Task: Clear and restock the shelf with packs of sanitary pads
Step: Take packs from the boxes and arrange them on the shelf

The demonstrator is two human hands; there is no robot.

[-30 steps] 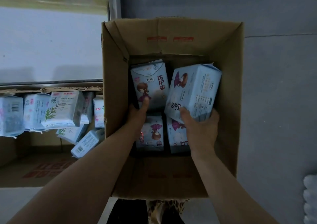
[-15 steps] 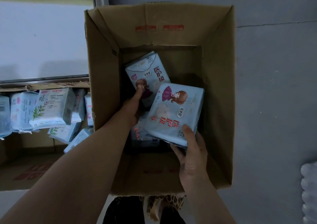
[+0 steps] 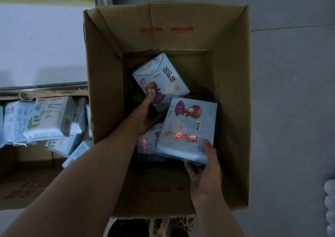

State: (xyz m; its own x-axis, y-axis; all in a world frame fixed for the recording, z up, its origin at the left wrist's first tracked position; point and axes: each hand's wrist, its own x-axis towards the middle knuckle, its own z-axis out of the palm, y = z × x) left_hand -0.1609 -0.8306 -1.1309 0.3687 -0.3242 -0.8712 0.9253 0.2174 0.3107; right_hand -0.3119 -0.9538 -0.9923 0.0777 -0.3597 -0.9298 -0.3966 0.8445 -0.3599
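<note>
Laid flatter, near pack [image 3: 187, 128] pinched in right grip [image 3: 204, 171]; left grip [image 3: 146, 116] clasps far pack [image 3: 163, 77].

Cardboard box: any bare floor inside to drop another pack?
Far right corner of the cardboard box, between its walls and the far pack. Elsewhere crowded: left hand holding it, right hand gripping the near pack, third pack beneath.

Inside the cardboard box [image 3: 107, 91], the far pack [image 3: 163, 77] lies toward the back wall, gripped by the left hand [image 3: 145, 117], the near pack [image 3: 188, 128] sits front-right in the right hand [image 3: 204, 173], overlapping the bottom pack [image 3: 147, 142], and left of the box a low carton [image 3: 27, 187] holds more packs [image 3: 49, 117].
</note>
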